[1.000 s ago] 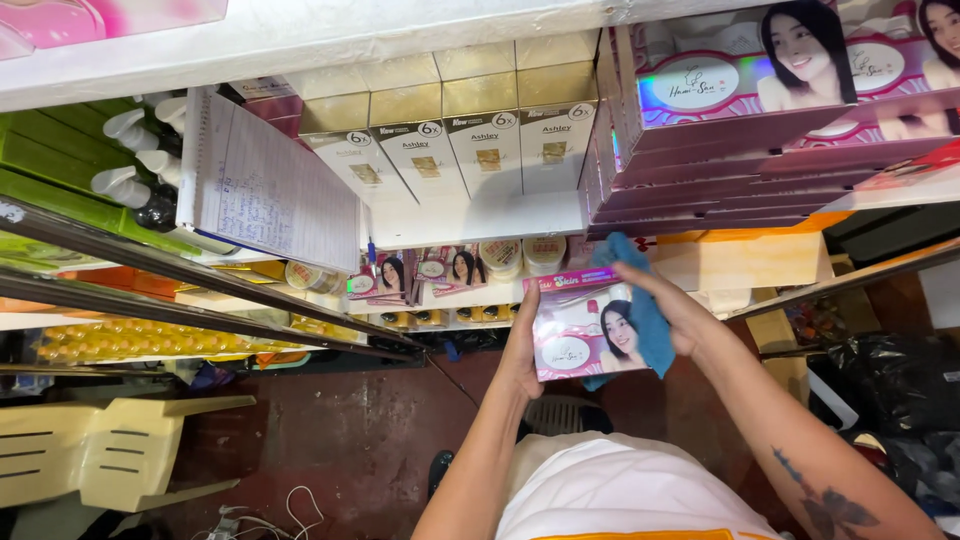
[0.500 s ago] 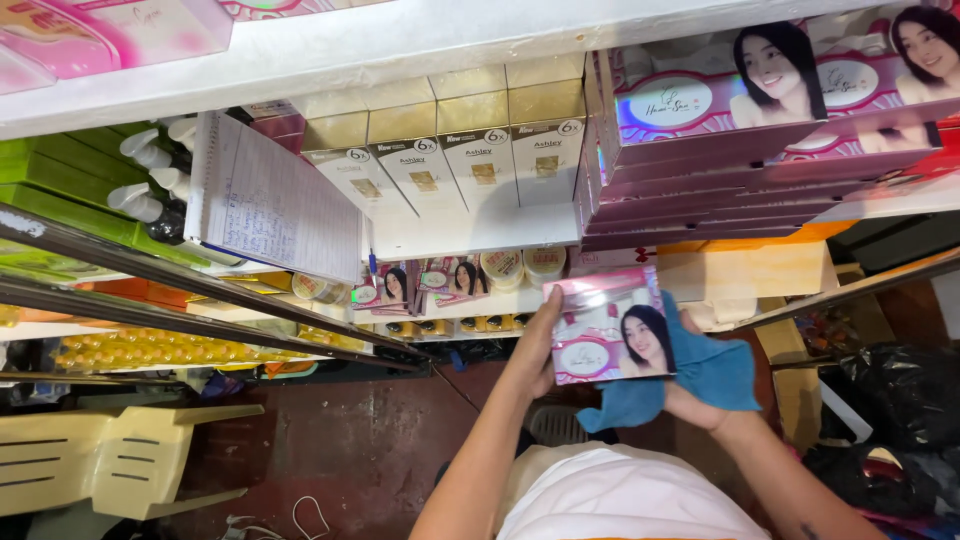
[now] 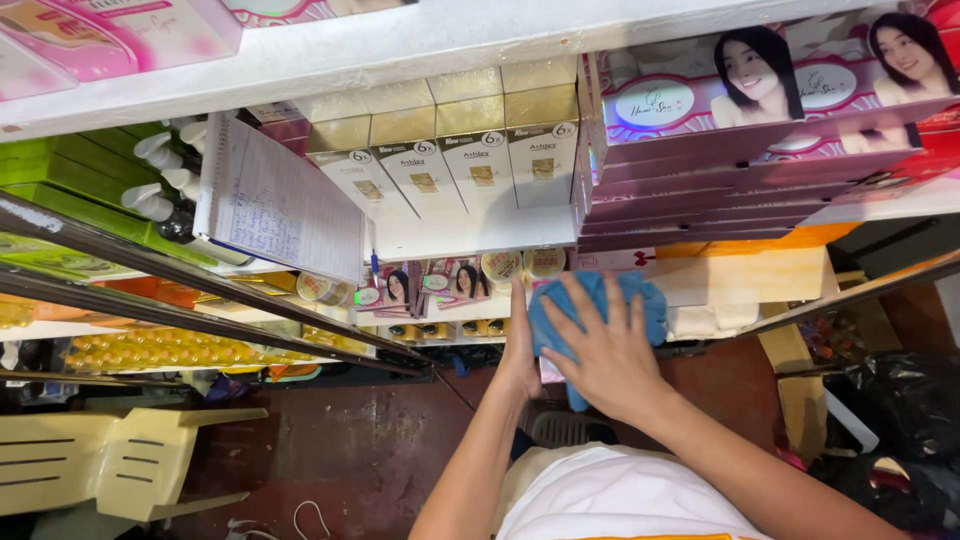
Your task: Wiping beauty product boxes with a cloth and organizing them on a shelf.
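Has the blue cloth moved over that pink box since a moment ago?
Yes. The blue cloth under the right hand slid left, across the pink box's front, toward the left hand.

Just the one head cam here, worn by the person and tilted steeply down along their own chest. The shelves run across the top of the shot, so they look flipped on end, close enough to fill the upper half. Both forearms come up from the bottom edge, and the dark red floor sits well below.
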